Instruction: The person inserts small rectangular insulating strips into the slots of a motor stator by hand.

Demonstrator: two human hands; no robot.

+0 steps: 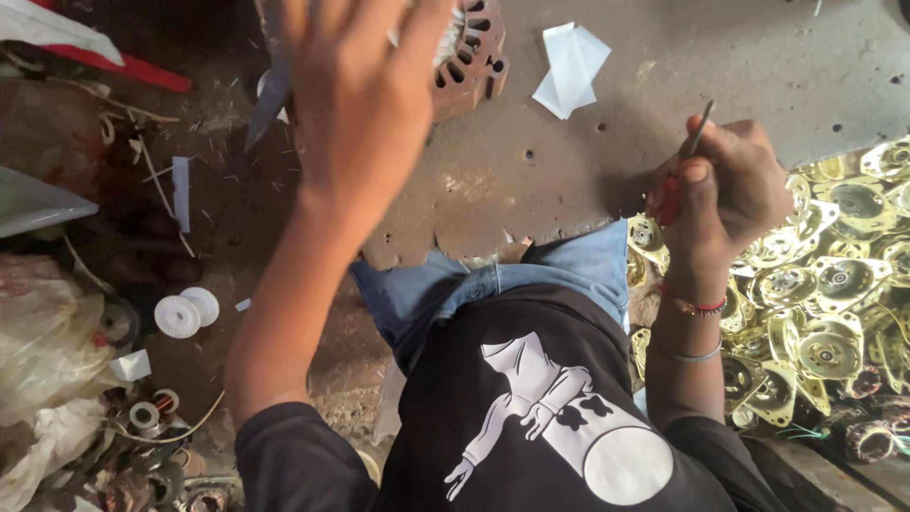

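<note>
Rough grey concrete (607,142) served as our workbench, chipped along its near edge above our knees. Our right hand (725,194) rested over it with the fingers curled shut around a slim tool (684,161), its red handle pinched between thumb and forefinger and its thin metal tip pointing up and away, held much like a pen, which we judged suited fine picking work. Our left hand (365,104) hovered raised and blurred above the bench, fingers spread wide and holding nothing. Just behind it, partly hidden, sat a rust-brown slotted metal core (474,57), the thing nearest that open palm. A folded white paper (569,66) lay beside the core on the concrete. At our right, below the bench, a heap of shiny gold-coloured metal covers (825,284) was stacked close to the tool hand, likely for easy reach. On the dirt floor at our left lay two white plastic spools (187,311), clear plastic bags (47,332) and small wire coils (152,412).
</note>
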